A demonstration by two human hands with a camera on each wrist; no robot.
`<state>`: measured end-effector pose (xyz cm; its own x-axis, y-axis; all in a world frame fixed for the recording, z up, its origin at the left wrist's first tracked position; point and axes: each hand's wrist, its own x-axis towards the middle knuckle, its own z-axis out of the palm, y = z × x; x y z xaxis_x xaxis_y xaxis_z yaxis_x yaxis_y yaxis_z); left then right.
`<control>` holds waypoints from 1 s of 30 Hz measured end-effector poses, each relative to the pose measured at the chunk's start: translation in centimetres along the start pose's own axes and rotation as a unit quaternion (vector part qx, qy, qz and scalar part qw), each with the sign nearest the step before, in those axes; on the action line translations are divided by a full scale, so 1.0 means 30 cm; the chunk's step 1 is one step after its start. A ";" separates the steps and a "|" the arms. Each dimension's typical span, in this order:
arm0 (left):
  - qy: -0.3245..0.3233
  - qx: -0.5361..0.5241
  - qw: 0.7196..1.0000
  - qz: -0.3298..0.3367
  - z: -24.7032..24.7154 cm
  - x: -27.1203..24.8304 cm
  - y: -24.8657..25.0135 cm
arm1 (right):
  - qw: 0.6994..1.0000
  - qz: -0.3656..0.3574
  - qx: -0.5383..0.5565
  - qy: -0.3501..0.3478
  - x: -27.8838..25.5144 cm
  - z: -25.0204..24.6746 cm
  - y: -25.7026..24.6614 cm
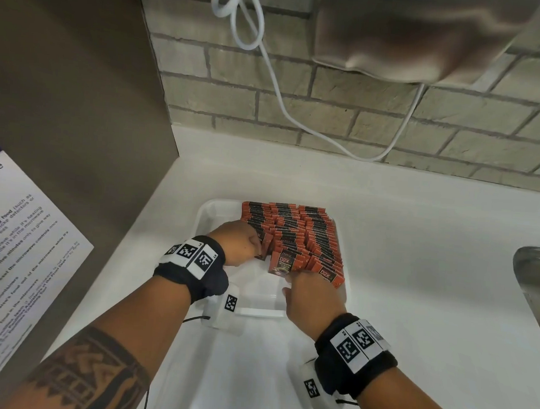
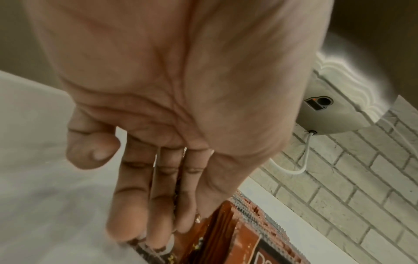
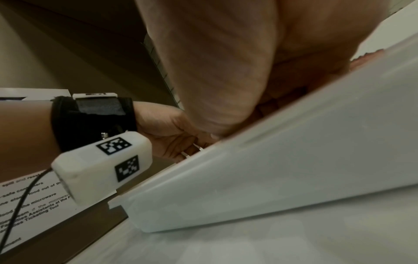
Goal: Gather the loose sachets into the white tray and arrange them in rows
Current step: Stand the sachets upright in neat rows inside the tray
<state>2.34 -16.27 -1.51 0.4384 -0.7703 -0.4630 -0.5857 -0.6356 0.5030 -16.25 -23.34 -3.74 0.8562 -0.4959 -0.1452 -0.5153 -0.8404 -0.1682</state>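
The white tray point(image 1: 217, 211) sits on the counter, and its near wall point(image 3: 271, 169) fills the right wrist view. Red-and-black sachets point(image 1: 292, 228) stand packed in rows across its far right part. My left hand point(image 1: 243, 242) is at the left row. Its fingers point(image 2: 135, 196) are nearly straight, and with the thumb they pinch a few sachets point(image 2: 237, 232) on edge. My right hand point(image 1: 307, 293) is at the near end of the rows, against the front sachets. Its thumb point(image 3: 214, 71) sticks out free, and its fingers are mostly hidden behind the hand and the tray wall.
A steel sink point(image 1: 537, 287) lies at the right edge of the white counter point(image 1: 419, 246). A metal appliance side with a printed notice point(image 1: 19, 250) stands at the left. A white cable point(image 1: 271, 76) hangs down the brick wall from a wall unit point(image 1: 401, 38).
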 end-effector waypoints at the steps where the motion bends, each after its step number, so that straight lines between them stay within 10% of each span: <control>1: -0.006 -0.010 1.000 -0.004 0.005 0.002 -0.006 | 1.000 0.002 0.000 0.000 0.000 -0.001 -0.001; 30: -0.115 -0.004 0.993 -0.027 0.056 -0.006 -0.002 | 0.999 0.022 0.043 0.010 0.028 0.030 0.002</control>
<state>1.16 -16.01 -2.70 0.3016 -0.7036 -0.6435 -0.5600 -0.6769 0.4776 -15.59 -23.62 -4.75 0.8327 -0.5369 -0.1353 -0.5532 -0.7962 -0.2452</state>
